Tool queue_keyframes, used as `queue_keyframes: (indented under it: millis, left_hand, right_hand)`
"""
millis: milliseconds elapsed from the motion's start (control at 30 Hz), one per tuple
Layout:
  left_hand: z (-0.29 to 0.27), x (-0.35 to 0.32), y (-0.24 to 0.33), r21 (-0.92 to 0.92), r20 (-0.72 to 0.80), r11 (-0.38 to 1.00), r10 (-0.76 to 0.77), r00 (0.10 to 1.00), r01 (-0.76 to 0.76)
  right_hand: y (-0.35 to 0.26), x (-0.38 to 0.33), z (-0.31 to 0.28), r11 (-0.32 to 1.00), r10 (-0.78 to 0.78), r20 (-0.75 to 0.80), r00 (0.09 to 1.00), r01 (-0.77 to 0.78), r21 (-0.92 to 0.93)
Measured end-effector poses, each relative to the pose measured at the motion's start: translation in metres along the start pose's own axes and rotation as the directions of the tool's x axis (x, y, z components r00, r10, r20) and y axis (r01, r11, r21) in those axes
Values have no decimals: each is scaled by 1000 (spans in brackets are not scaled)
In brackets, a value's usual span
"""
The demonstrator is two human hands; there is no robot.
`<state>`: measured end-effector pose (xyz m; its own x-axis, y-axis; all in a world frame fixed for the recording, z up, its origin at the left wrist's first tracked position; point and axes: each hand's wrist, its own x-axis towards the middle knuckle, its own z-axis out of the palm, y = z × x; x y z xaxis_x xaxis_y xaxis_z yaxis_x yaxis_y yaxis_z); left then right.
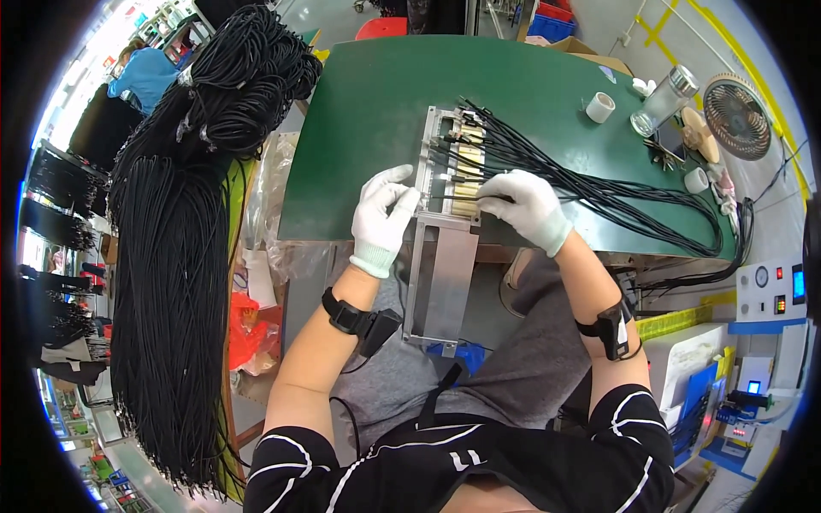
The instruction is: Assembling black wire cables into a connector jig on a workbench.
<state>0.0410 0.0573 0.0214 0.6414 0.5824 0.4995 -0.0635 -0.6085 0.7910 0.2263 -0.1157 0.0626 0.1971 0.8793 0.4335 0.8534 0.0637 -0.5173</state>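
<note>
A metal fixture (425, 162) with a row of pale yellow blocks (467, 190) lies across the front edge of the green table. Several black cables (534, 162) have their ends laid in the fixture, and their lengths trail off to the right. My right hand (526, 207), in a white glove, pinches one black cable over the near end of the fixture. On the fixture's left side my gloved left hand (380, 215) has its thumb and a finger drawn together at that cable's thin end. The gloves partly hide the fingertip contact.
A thick bundle of black cables (175, 291) hangs along the left. Toward the table's right end stand a white tape roll (600, 107), a glass bottle (663, 103) and a fan (736, 117). A metal plate (451, 278) extends from the fixture over my lap.
</note>
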Motion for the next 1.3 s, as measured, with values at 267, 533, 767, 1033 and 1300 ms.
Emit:
queue_keyframes:
  millis: [267, 533, 767, 1033, 1300]
  left_hand:
    - [-6, 4, -3, 168, 37, 986, -13, 999, 6]
    - [-6, 5, -7, 199, 51, 978, 55, 997, -64]
    - [2, 3, 8, 247, 198, 959, 88, 976, -136]
    - [15, 3, 18, 468, 368, 790, 234, 900, -397]
    - [16, 1, 2, 427, 205, 847, 249, 947, -315]
  right_hand:
    - [8, -5, -3, 982, 69, 109, 992, -48, -182]
    - [9, -5, -5, 969, 62, 142, 988, -25, -248]
    - [9, -4, 0, 982, 24, 88, 996, -7, -186]
    - [15, 0, -1, 971, 19, -29, 999, -25, -236]
    - [23, 3, -5, 860, 134, -70, 988, -151, -487]
